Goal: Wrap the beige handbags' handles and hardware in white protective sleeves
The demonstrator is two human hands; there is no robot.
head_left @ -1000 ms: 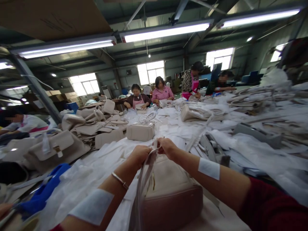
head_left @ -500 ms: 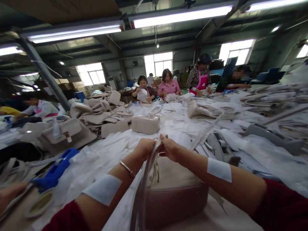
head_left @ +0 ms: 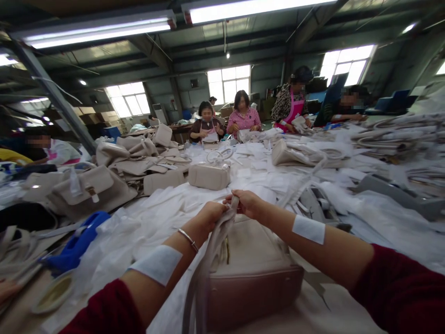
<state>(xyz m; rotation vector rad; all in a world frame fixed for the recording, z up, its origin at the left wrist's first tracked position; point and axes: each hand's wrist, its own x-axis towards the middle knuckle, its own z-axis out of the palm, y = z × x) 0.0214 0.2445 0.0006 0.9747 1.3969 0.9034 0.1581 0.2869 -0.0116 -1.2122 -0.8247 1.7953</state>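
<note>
Setting the clock around our hands, we are seeing a flap bag (head_left: 92,191) lying at nine and a blue plastic tool (head_left: 80,242) resting between eight and nine. A small bag (head_left: 209,177) is sitting around eleven. Our left hand (head_left: 212,215) is gripping a pale strap (head_left: 208,255), which is hanging toward seven; whether it is joining the near bag (head_left: 255,294), we cannot tell. That bag is standing between five and six. Our right hand (head_left: 247,203) is pinching the strap's upper end. We are judging the strap light and bendy, needing fingertips close to its end; the bag is looking soft-topped, firmer around its base, where holding seems safest.
</note>
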